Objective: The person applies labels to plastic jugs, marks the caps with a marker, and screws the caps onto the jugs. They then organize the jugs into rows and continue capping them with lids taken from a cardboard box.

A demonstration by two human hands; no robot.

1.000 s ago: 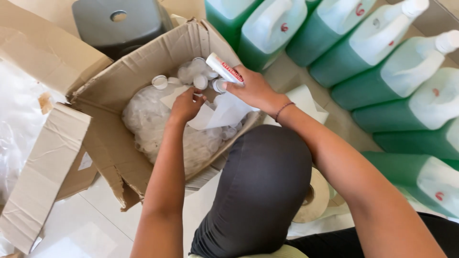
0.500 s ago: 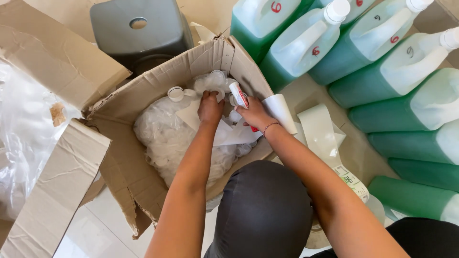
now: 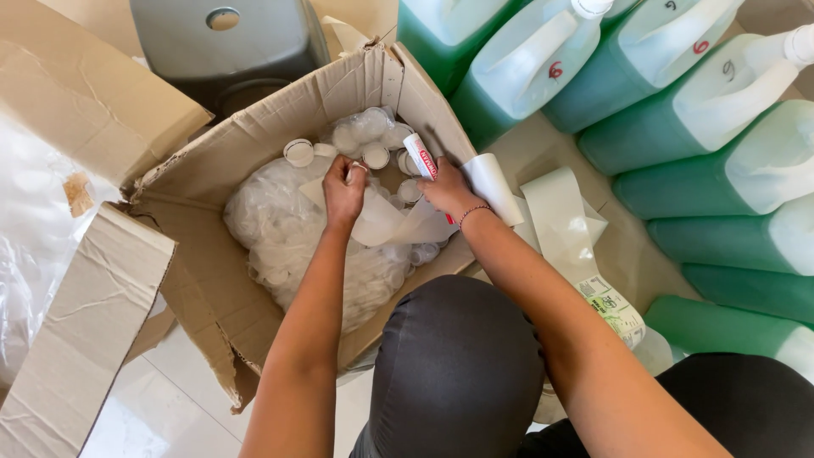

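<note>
An open cardboard box on the floor holds a clear bag of small white caps and several loose white bottles. My left hand is inside the box, fingers pinched on a small white item next to a sheet of white backing paper. My right hand holds a small white bottle with a red and white label at the box's right wall, over the paper strip.
Large green-filled plastic jugs stand in rows at right. A strip of label backing paper trails over the floor. A grey stool stands behind the box. Clear plastic sheeting lies at left. My dark-clad knee is below.
Both hands have moved down into the box; the right hand brought the labelled bottle lower, and the left hand now pinches a small white item.
</note>
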